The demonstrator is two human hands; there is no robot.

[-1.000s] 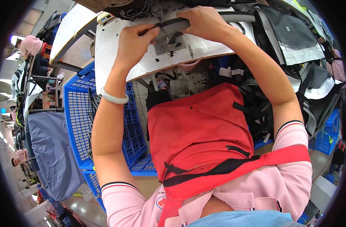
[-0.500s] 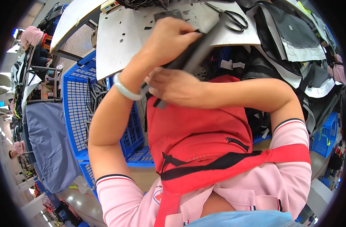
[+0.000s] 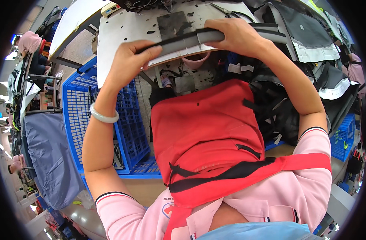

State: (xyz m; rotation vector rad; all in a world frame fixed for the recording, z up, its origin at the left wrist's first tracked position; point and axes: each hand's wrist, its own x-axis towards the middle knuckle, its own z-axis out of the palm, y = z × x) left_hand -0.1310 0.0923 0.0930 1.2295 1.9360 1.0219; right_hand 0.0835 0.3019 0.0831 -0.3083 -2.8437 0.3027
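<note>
A long black-and-grey fabric strip [image 3: 181, 44], folded or tube-like, is stretched across the front edge of the white table. My left hand [image 3: 133, 60] pinches its left end between thumb and fingers. Farther right, my right hand [image 3: 237, 36] grips the strip from above with closed fingers. Beyond that hand, the strip's grey tail [image 3: 273, 33] runs on to the right. Behind the strip, a dark flat plate [image 3: 171, 24] lies on the tabletop. Black-handled scissors [image 3: 225, 11] rest at the far right of the table, partly behind my right hand.
Small black scraps dot the white table [image 3: 123, 34]. Blue plastic crates [image 3: 77, 116] stand at my left. Dark fabric pieces [image 3: 315, 32] are piled at the right. A pink bowl-like container [image 3: 195, 61] sits under the table edge. A red apron [image 3: 207, 116] covers my lap.
My hands, close together and crossed over the strip before, have moved apart. The left hand went left and down, the right went up and right; the strip now lies stretched between them.
</note>
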